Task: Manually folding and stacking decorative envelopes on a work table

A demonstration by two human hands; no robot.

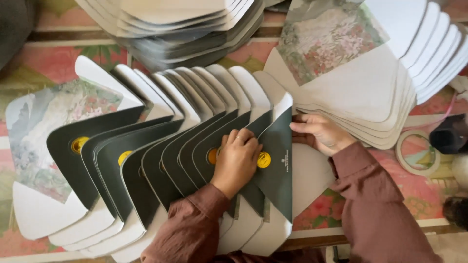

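Note:
A fanned row of unfolded paper envelope blanks lies across the table, each with a dark green flap (105,141) and a round gold sticker (78,144). My left hand (237,160) presses flat on the flaps near the right end of the row, fingers together. My right hand (319,132) pinches the right edge of the last dark green flap (278,165), which bears a gold sticker (263,159). Both arms wear maroon sleeves.
A stack of white blanks with a floral printed side (331,39) fans out at upper right. Another grey-white stack (185,29) sits at top centre. A roll of tape (417,153) and a small black object (448,134) lie at right on a floral tablecloth (58,63).

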